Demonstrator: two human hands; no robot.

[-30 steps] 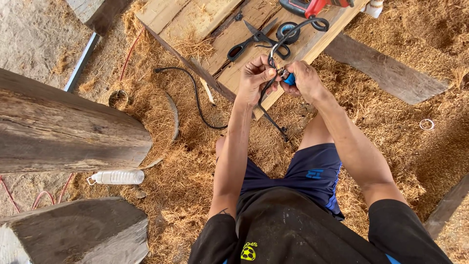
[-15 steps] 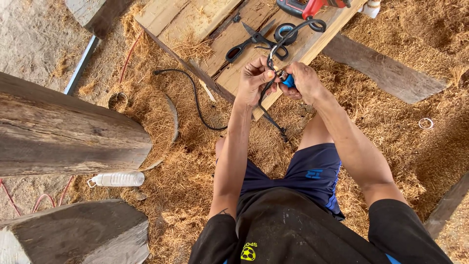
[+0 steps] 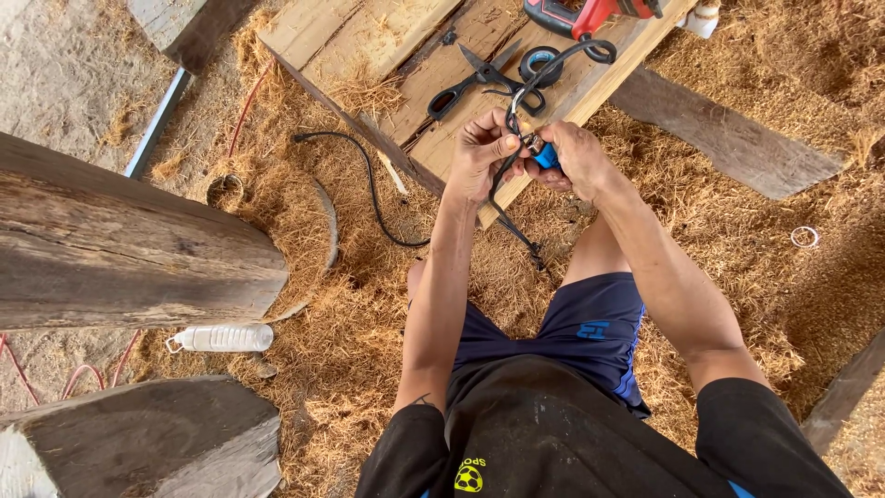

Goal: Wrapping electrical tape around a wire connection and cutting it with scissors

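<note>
Hands meet over the near edge of the wooden bench (image 3: 369,37), both clamped on a black cable (image 3: 502,198). Left hand (image 3: 484,152) pinches the cable, which hangs down from it toward the sawdust floor (image 3: 369,304); right hand (image 3: 576,161), just beside it, grips a blue-handled tool (image 3: 546,155) against the same cable. Beyond the hands on the bench lie black shears (image 3: 466,85), a roll of tape (image 3: 539,65) and a red power tool (image 3: 590,14). Left of the bench, well apart, a clear plastic bottle (image 3: 221,338) lies beside a big log (image 3: 129,244).
</note>
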